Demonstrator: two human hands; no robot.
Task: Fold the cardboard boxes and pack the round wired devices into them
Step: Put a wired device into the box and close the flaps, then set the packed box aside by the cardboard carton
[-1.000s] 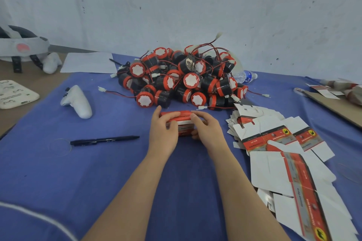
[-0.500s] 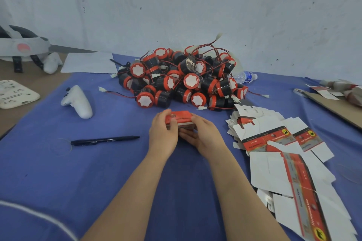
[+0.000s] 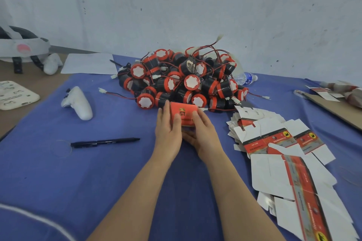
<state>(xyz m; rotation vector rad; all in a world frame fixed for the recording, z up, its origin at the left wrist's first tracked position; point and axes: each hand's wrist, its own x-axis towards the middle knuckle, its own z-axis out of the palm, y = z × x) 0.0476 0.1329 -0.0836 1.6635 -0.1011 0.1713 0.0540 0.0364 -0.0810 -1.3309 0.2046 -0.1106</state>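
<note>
Tilting up, the box (image 3: 183, 114) now shows its red printed face to the camera, where a second ago it lay low on the blue cloth (image 3: 98, 172) under both palms. The left hand (image 3: 168, 131) grips its left edge, thumb laid on the red face and fingers curled behind. The right hand (image 3: 203, 133) grips the right edge the same way, fingers under the bottom. The box sits between the hands, just in front of the heap of round devices (image 3: 182, 82). Whether it touches any of them I cannot tell.

I judge that the pressing of flaps is over and the box is being turned for a check or to reach an open end. Whether a device is already inside cannot be seen.

Counted: one folded box, two hands on it. The round devices are too tangled for an exact count, some thirty or more, red-rimmed with thin wires. To the right lie the flat boxes (image 3: 274, 143), at least six, overlapping. Farther out are one pen (image 3: 105, 142), one white controller (image 3: 78, 101), one water bottle (image 3: 244, 78), one sheet of paper (image 3: 90, 63) and one headset (image 3: 21, 49).
</note>
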